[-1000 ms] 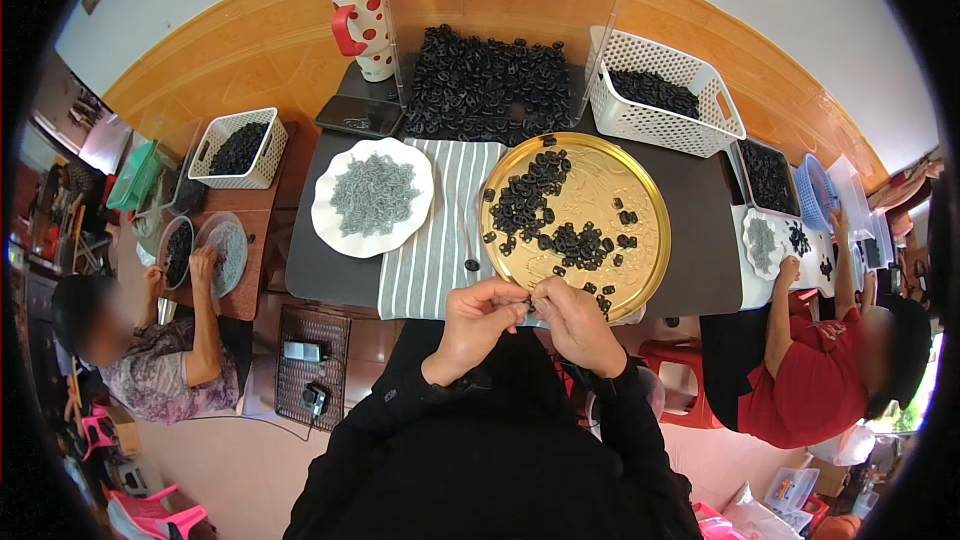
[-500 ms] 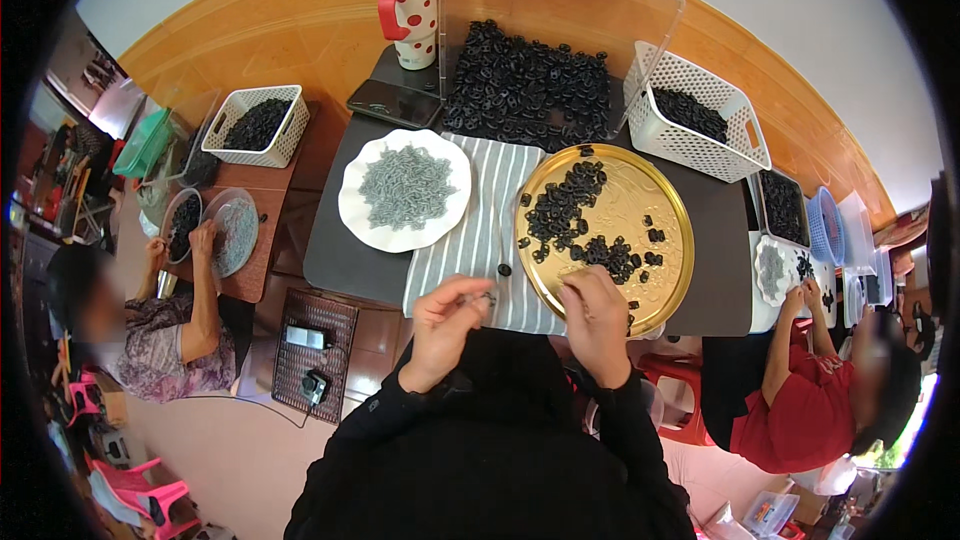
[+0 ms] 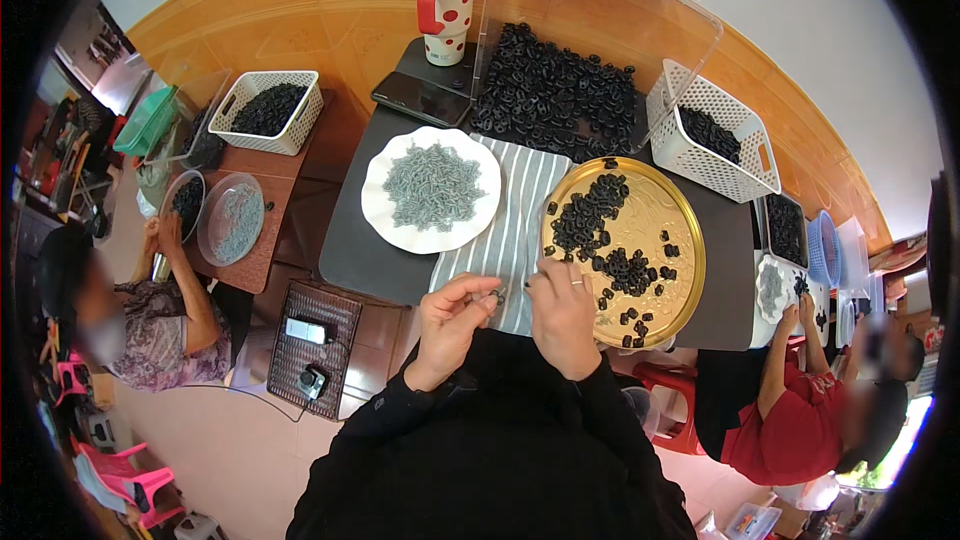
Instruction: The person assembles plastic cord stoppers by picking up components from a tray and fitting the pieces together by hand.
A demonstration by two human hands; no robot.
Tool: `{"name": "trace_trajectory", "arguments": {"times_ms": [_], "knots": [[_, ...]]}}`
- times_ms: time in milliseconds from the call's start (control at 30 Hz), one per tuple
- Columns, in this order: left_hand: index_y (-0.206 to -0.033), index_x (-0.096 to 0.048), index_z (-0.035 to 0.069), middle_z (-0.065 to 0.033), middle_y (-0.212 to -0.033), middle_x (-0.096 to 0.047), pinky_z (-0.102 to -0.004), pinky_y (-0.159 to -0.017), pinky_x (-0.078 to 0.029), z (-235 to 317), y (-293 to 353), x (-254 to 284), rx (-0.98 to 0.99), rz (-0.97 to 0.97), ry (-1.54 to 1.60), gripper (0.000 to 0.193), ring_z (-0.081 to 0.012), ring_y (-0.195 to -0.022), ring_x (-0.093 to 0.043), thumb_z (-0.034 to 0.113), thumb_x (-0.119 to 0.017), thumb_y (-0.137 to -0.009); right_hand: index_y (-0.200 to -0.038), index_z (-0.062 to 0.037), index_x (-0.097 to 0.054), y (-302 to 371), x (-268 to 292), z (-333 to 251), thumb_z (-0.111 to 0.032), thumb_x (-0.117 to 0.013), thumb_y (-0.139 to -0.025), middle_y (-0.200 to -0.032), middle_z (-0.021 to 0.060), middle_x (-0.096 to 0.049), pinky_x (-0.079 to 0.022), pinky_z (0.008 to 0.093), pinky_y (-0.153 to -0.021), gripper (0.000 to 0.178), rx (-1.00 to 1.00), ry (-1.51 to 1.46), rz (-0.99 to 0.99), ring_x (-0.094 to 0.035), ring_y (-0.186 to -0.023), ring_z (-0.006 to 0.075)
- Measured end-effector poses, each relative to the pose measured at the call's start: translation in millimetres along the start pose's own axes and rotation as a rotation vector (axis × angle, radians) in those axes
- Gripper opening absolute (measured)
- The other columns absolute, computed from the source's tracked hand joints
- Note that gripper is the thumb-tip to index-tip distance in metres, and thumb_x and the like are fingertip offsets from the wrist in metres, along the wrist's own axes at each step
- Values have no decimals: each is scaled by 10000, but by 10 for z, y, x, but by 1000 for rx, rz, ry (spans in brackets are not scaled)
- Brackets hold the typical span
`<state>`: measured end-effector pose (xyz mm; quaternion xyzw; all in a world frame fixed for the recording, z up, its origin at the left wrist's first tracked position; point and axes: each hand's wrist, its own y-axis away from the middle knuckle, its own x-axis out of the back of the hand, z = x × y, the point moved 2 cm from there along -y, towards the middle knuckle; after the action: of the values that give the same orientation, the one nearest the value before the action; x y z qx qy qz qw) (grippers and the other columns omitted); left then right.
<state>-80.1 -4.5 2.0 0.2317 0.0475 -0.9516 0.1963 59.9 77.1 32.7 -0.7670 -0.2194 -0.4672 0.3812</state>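
Observation:
My left hand (image 3: pixel 450 332) is closed in a pinch, with a small grey metal-looking piece (image 3: pixel 499 294) at its fingertips. Close beside it, over the striped cloth (image 3: pixel 520 175), my right hand (image 3: pixel 566 322) has its fingers bent together; whatever they hold is hidden. A white scalloped plate (image 3: pixel 376 222) left of the cloth carries a heap of thin grey screw-like pieces (image 3: pixel 433 186). The round gold tray (image 3: pixel 672 230) lies just past my right hand, with small black oval parts (image 3: pixel 590 217) scattered and piled on it.
Behind the cloth, a clear-walled bin holds many black parts (image 3: pixel 560 90). A white basket (image 3: pixel 735 170) stands right of it; a phone (image 3: pixel 420 97) and a red-dotted tumbler (image 3: pixel 447 10) stand left. People work at tables on both sides. A wicker stool (image 3: pixel 290 360) holds small devices.
My right hand has moved left from the tray's edge to the cloth, close to my left hand. The loose black part on the cloth no longer shows. The whole view has shifted slightly.

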Motion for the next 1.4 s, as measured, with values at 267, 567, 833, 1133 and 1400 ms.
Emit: {"name": "trace_trajectory", "arguments": {"times_ms": [267, 567, 833, 1133, 1400], "knots": [[-1081, -644, -12, -3, -879, -556, -182, -594, -392, 68, 44, -284, 50, -180, 6, 241, -45, -708, -505, -61, -577, -855, -1039, -8, -623, 186, 65, 199, -58, -545, -921, -806, 36, -633, -431, 204, -586, 151, -735, -1682, 78, -540, -607, 86], [-1088, -645, -2, 2, -853, -563, -179, -576, -391, -4, 47, -428, 71, -211, 16, 252, -45, -703, -513, -62, -582, -851, -1083, 3, -596, 327, 89, 271, -10, -510, -924, -920, 93, -613, -449, 242, -676, 181, -681, -1923, 147, -549, -739, 132], [-1080, -647, -1, -4, -864, -582, -180, -573, -394, -11, 58, -467, 87, -181, 9, 249, -47, -698, -521, -66, -580, -849, -1103, 32, -603, 403, 131, 297, 1, -544, -902, -963, 127, -650, -476, 250, -715, 212, -605, -1819, 145, -596, -786, 146], [-1079, -645, -13, -11, -858, -586, -183, -574, -400, 12, 56, -542, 87, -190, 16, 239, -54, -697, -525, -59, -581, -854, -1079, 44, -625, 403, 181, 301, -9, -567, -897, -881, 99, -664, -483, 233, -668, 198, -602, -1689, 298, -613, -717, 126], [-1066, -652, -20, -12, -837, -585, -185, -561, -403, 0, 49, -596, 85, -229, 6, 236, -55, -683, -524, -56, -595, -840, -1061, 29, -640, 451, 220, 309, -12, -591, -886, -851, 94, -664, -476, 219, -638, 187, -613, -1600, 413, -600, -696, 108]]}}
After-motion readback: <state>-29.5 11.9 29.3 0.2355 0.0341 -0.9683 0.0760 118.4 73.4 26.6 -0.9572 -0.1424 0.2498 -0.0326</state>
